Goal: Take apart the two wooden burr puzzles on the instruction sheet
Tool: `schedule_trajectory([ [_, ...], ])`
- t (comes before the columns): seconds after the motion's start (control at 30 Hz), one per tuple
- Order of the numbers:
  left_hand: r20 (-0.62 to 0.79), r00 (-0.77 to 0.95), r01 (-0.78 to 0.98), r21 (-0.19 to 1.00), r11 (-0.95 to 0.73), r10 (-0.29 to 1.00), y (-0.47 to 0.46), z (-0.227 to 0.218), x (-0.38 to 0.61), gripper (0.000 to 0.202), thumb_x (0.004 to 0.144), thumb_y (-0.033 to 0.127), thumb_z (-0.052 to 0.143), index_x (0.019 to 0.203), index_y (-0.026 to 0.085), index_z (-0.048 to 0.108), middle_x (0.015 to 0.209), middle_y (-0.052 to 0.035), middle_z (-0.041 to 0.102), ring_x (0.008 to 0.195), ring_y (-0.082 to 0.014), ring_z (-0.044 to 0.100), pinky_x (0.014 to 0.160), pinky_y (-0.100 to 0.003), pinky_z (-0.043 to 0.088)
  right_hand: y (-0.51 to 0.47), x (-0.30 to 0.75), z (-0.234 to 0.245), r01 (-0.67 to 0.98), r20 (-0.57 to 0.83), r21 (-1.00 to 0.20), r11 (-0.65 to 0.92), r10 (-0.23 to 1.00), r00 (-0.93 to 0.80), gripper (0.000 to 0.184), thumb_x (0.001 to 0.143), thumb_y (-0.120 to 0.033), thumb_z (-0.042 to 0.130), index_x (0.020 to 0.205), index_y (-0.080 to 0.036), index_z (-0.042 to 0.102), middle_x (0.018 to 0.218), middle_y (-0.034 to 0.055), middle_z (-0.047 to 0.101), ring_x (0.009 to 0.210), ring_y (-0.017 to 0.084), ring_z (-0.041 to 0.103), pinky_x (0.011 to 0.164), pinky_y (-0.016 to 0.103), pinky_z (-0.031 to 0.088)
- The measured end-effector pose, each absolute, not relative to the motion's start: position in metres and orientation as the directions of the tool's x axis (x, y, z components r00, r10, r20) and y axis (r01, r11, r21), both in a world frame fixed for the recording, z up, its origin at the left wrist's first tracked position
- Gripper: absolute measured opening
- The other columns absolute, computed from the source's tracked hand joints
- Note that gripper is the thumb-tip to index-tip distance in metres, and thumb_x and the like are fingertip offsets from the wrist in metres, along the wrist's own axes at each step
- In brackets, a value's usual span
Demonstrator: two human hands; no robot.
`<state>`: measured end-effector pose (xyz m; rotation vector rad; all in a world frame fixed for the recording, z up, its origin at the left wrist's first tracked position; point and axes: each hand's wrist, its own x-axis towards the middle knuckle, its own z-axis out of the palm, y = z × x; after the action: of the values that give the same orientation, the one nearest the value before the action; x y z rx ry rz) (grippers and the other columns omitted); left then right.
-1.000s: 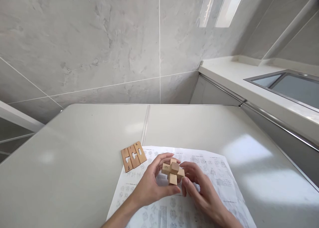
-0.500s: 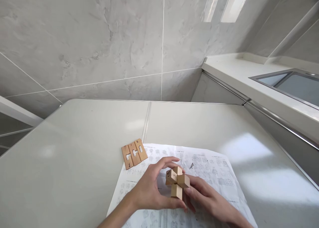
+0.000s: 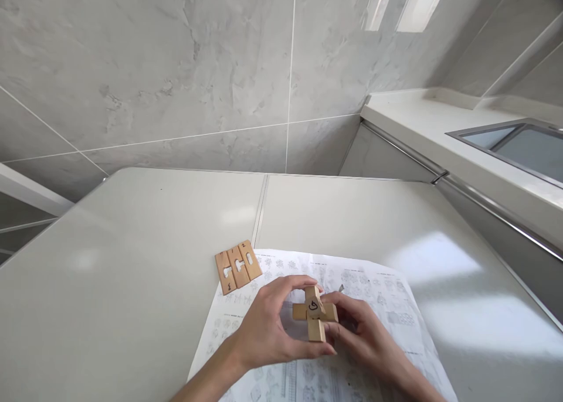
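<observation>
A cross-shaped wooden burr puzzle of interlocking blocks is held above a printed sheet, a dark handwritten mark on the face toward me. My left hand grips it from the left, fingers at its top end and thumb under its bottom end. From the right, my right hand pinches the block that sticks out on that side; some of its fingertips are hidden behind the puzzle. Left of the hands lie three flat wooden pieces side by side, with cut-out slots and handwritten numbers.
Beneath the hands, the white paper sheet carries rows of small printed diagrams. It lies on a pale glossy table with a seam down the middle. A counter with a sink stands at the right, and a grey tiled wall rises behind.
The puzzle has been turned between my hands, so its marked face now points toward me. Both hands keep hold of it. The flat pieces lie as before.
</observation>
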<state>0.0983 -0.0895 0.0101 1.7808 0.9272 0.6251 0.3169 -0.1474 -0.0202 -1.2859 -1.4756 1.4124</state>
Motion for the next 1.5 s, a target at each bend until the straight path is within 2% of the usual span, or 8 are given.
schedule_trajectory([
  [0.13, 0.08, 0.547, 0.31, 0.905, -0.291, 0.833, -0.091, 0.006, 0.101, 0.078, 0.07, 0.063, 0.099, 0.133, 0.031, 0.065, 0.124, -0.004, 0.08, 0.112, -0.0298, 0.076, 0.104, -0.044, 0.057, -0.149, 0.316, -0.03, 0.364, 0.04, -0.924, 0.118, 0.976, -0.216, 0.022, 0.109, -0.032, 0.055, 0.119, -0.024, 0.073, 0.091, 0.0045, 0.072, 0.068, 0.018, 0.059, 0.061, 0.029, 0.044],
  [0.27, 0.159, 0.528, 0.325, 0.87, -0.371, 0.834, -0.093, 0.003, 0.105, 0.075, 0.073, 0.066, 0.096, 0.131, 0.031, 0.065, 0.116, -0.0021, 0.081, 0.104, -0.0269, 0.076, 0.097, -0.04, 0.059, -0.151, 0.317, -0.038, 0.454, 0.164, -0.863, 0.222, 0.973, -0.165, 0.023, 0.107, -0.021, 0.055, 0.119, -0.026, 0.073, 0.088, 0.0018, 0.068, 0.064, 0.017, 0.057, 0.058, 0.028, 0.043],
  [0.5, 0.152, 0.495, 0.337, 0.874, -0.35, 0.856, -0.091, 0.006, 0.105, 0.069, 0.077, 0.07, 0.092, 0.126, 0.029, 0.066, 0.109, -0.0021, 0.08, 0.1, -0.026, 0.075, 0.094, -0.04, 0.059, -0.149, 0.318, -0.035, 0.345, -0.021, -0.938, 0.029, 0.99, -0.142, 0.022, 0.109, -0.032, 0.054, 0.124, -0.025, 0.069, 0.086, 0.0017, 0.073, 0.074, 0.021, 0.068, 0.071, 0.032, 0.054],
  [0.67, 0.162, 0.498, 0.32, 0.879, -0.354, 0.852, -0.091, 0.009, 0.104, 0.07, 0.076, 0.069, 0.092, 0.127, 0.029, 0.066, 0.111, -0.0018, 0.081, 0.1, -0.026, 0.076, 0.095, -0.04, 0.059, -0.149, 0.317, -0.033, 0.285, -0.046, -0.958, -0.005, 0.99, -0.137, 0.023, 0.109, -0.034, 0.053, 0.122, -0.025, 0.069, 0.081, 0.0019, 0.074, 0.083, 0.025, 0.074, 0.075, 0.035, 0.057],
  [0.83, 0.15, 0.493, 0.348, 0.869, -0.352, 0.857, -0.092, 0.006, 0.105, 0.072, 0.075, 0.072, 0.092, 0.128, 0.03, 0.068, 0.111, -0.0034, 0.081, 0.101, -0.0277, 0.076, 0.094, -0.042, 0.059, -0.151, 0.318, -0.035, 0.315, -0.038, -0.949, -0.006, 0.995, -0.097, 0.022, 0.107, -0.032, 0.054, 0.118, -0.025, 0.072, 0.074, 0.0008, 0.072, 0.079, 0.026, 0.075, 0.07, 0.034, 0.057],
  [1.07, 0.163, 0.488, 0.342, 0.869, -0.359, 0.858, -0.093, 0.005, 0.105, 0.074, 0.075, 0.074, 0.09, 0.129, 0.03, 0.067, 0.11, -0.0039, 0.081, 0.099, -0.0278, 0.076, 0.093, -0.042, 0.058, -0.154, 0.317, -0.039, 0.371, 0.043, -0.927, 0.064, 0.997, -0.064, 0.022, 0.107, -0.031, 0.055, 0.119, -0.025, 0.073, 0.07, 0.0016, 0.074, 0.072, 0.024, 0.077, 0.052, 0.026, 0.05],
  [1.27, 0.179, 0.489, 0.316, 0.876, -0.364, 0.854, -0.094, 0.004, 0.105, 0.073, 0.076, 0.071, 0.092, 0.132, 0.031, 0.066, 0.109, -0.002, 0.08, 0.099, -0.0264, 0.075, 0.094, -0.042, 0.058, -0.156, 0.318, -0.039, 0.409, 0.08, -0.908, 0.095, 0.995, -0.055, 0.022, 0.107, -0.032, 0.057, 0.12, -0.026, 0.074, 0.077, 0.0032, 0.078, 0.064, 0.021, 0.073, 0.048, 0.025, 0.051],
  [1.5, 0.131, 0.506, 0.313, 0.893, -0.322, 0.853, -0.092, 0.003, 0.105, 0.074, 0.074, 0.066, 0.095, 0.132, 0.032, 0.066, 0.114, -0.0024, 0.079, 0.103, -0.0272, 0.074, 0.096, -0.042, 0.058, -0.16, 0.315, -0.04, 0.248, -0.038, -0.968, -0.018, 0.996, -0.075, 0.03, 0.113, -0.048, 0.053, 0.12, -0.025, 0.07, 0.078, 0.0043, 0.076, 0.07, 0.024, 0.077, 0.052, 0.027, 0.056],
])
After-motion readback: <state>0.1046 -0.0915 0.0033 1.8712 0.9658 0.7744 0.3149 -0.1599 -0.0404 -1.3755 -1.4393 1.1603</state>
